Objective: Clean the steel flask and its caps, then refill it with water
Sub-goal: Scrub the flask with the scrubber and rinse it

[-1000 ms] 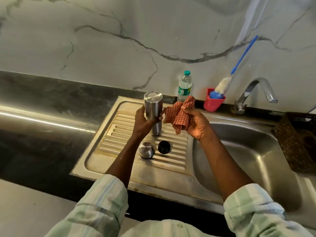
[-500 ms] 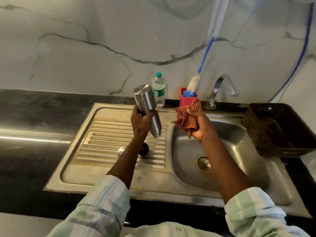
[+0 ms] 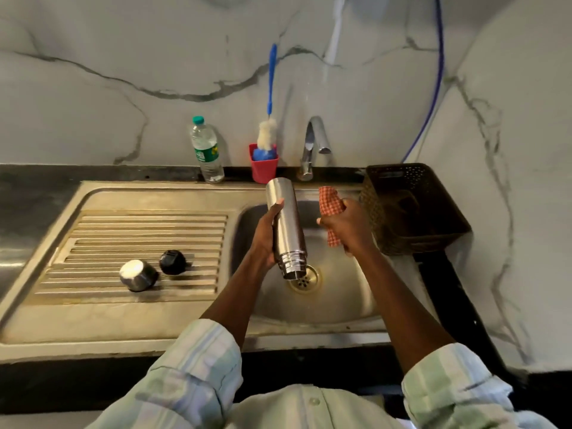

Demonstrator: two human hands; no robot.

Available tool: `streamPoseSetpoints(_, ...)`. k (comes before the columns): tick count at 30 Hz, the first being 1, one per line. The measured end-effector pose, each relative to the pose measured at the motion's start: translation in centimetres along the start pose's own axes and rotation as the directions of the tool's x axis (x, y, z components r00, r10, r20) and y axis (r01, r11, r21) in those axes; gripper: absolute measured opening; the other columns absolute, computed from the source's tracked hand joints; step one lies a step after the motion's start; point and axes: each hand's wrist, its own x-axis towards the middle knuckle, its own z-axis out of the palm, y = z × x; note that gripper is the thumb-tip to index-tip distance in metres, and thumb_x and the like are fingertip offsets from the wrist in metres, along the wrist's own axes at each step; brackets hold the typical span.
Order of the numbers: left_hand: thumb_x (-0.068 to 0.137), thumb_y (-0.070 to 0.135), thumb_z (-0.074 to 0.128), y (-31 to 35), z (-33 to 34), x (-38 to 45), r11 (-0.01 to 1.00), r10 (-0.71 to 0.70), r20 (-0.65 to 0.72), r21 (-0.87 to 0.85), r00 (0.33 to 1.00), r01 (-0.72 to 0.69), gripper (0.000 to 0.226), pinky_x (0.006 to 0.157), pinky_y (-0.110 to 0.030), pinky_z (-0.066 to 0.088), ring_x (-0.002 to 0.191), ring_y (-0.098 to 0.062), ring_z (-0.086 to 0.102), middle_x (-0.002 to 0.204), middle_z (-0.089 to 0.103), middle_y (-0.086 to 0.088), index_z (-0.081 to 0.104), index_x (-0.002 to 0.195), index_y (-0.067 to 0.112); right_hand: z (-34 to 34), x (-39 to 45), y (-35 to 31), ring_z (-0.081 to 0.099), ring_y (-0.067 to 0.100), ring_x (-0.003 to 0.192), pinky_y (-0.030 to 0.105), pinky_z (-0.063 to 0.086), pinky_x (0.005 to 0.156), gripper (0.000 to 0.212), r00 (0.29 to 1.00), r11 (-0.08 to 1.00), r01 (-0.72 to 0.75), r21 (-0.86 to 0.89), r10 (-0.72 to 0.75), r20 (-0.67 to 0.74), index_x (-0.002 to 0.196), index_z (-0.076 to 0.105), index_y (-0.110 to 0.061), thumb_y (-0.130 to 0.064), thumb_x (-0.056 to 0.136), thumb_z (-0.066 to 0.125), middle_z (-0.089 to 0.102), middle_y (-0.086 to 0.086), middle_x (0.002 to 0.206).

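Now left hand [image 3: 266,239] grips one inverted steel flask [image 3: 286,227] over the sink basin [image 3: 340,292]; right hand [image 3: 349,226] clutches one checked orange cloth [image 3: 330,204]; two caps, one steel cap [image 3: 138,274] and one black cap [image 3: 172,262], sit on the ribbed drainboard [image 3: 139,230].

The flask [image 3: 286,227] is showing plain silver steel. The cloth [image 3: 331,209] is showing a red and white check. One cap [image 3: 138,274] is shining silver, the other cap [image 3: 172,262] is looking black. The cup [image 3: 263,169] is glowing red, holding a brush [image 3: 268,119] with a blue handle and white bristles. The bottle [image 3: 206,150] is wearing a teal lid and green label. The basket [image 3: 411,209] is looking dark brown. The wall [image 3: 123,57] is showing white marble with grey veins. The sleeves [image 3: 198,370] are showing pale green and white stripes.
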Motion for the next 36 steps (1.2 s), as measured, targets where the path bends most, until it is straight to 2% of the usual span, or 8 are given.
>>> streamPoseSetpoints(6,0.072,0.056,0.079,-1.9,1.2,0.9,0.995,-0.097,0.038,-0.024,0.995,0.098,0.084,0.095,-0.049,0.052,0.103,-0.034,0.063,0.125,0.062,-0.024,0.050,0.136,0.010,-0.8,0.5,1.9,0.062,0.018,0.086,0.027,0.048,0.069,0.027,0.990,0.988,0.141,-0.058,-0.141,0.015,0.110,0.057,-0.013,-0.021,0.087,0.070,0.062,0.001,0.096)
streamPoseSetpoints(10,0.076,0.056,0.075,-1.6,1.4,0.8,0.991,-0.132,0.097,0.030,0.987,0.129,0.079,0.106,-0.051,0.044,0.107,-0.035,0.060,0.127,0.060,-0.025,0.051,0.135,0.009,0.3,0.8,2.4,0.060,0.016,0.090,0.035,0.054,0.079,0.033,0.997,0.996,0.072,0.050,-0.073,0.011,0.118,0.057,-0.016,-0.021,0.088,0.070,0.060,-0.004,0.100)
streamPoseSetpoints(15,0.089,0.056,0.061,-0.8,0.1,0.4,0.985,-0.166,0.105,0.070,0.981,0.159,0.067,0.086,-0.043,0.054,0.092,-0.030,0.066,0.115,0.066,-0.019,0.053,0.133,0.007,0.9,1.0,1.8,0.064,0.026,0.086,0.044,0.055,0.079,0.041,0.899,0.485,-0.435,0.759,0.184,0.397,0.133,0.048,-0.010,-0.015,0.094,0.060,0.062,0.011,0.104)
streamPoseSetpoints(20,0.088,0.059,0.061,-0.3,-1.6,-0.1,0.980,-0.197,0.148,0.028,0.969,0.195,0.072,0.081,-0.043,0.058,0.092,-0.034,0.067,0.111,0.066,-0.022,0.050,0.136,0.006,3.0,1.1,1.2,0.071,0.029,0.093,0.044,0.058,0.079,0.037,0.971,0.775,-0.234,0.588,0.162,0.173,0.128,0.058,-0.013,-0.013,0.091,0.063,0.072,0.009,0.106)
streamPoseSetpoints(26,0.084,0.052,0.070,0.0,-2.5,-0.2,0.980,-0.191,0.092,0.069,0.977,0.185,0.072,0.080,-0.044,0.057,0.088,-0.034,0.068,0.111,0.065,-0.023,0.049,0.132,0.003,3.2,0.8,0.7,0.064,0.017,0.065,0.026,0.054,0.053,0.019,0.895,0.433,-0.446,0.783,0.194,0.402,0.104,0.064,-0.013,-0.016,0.086,0.069,0.069,0.004,0.080)
streamPoseSetpoints(30,0.079,0.052,0.075,-0.1,-2.8,-0.4,0.984,-0.177,0.094,0.025,0.980,0.175,0.083,0.076,-0.043,0.060,0.089,-0.035,0.067,0.116,0.061,-0.025,0.045,0.138,0.002,3.9,0.8,1.3,0.066,0.025,0.080,0.043,0.060,0.077,0.024,0.873,0.303,-0.488,0.818,0.180,0.454,0.111,0.061,-0.013,-0.007,0.088,0.064,0.065,0.010,0.093)
streamPoseSetpoints(33,0.084,0.052,0.070,-0.1,-3.0,-0.5,0.987,-0.162,0.087,-0.011,0.983,0.163,0.076,0.076,-0.043,0.060,0.088,-0.035,0.067,0.112,0.063,-0.025,0.046,0.137,0.002,4.3,0.8,1.3,0.066,0.024,0.080,0.040,0.061,0.067,0.036,0.904,0.443,-0.424,0.790,0.158,0.397,0.128,0.055,-0.013,-0.006,0.093,0.058,0.065,0.011,0.098)
streamPoseSetpoints(36,0.088,0.053,0.065,-0.2,-2.9,-0.6,0.985,-0.168,0.104,-0.012,0.980,0.170,0.072,0.084,-0.046,0.055,0.090,-0.035,0.067,0.110,0.065,-0.024,0.049,0.136,0.002,4.9,1.3,0.6,0.062,0.019,0.086,0.032,0.052,0.067,0.050,0.971,0.838,-0.178,0.515,0.064,0.231,0.145,0.044,-0.024,-0.014,0.096,0.051,0.063,0.008,0.111)
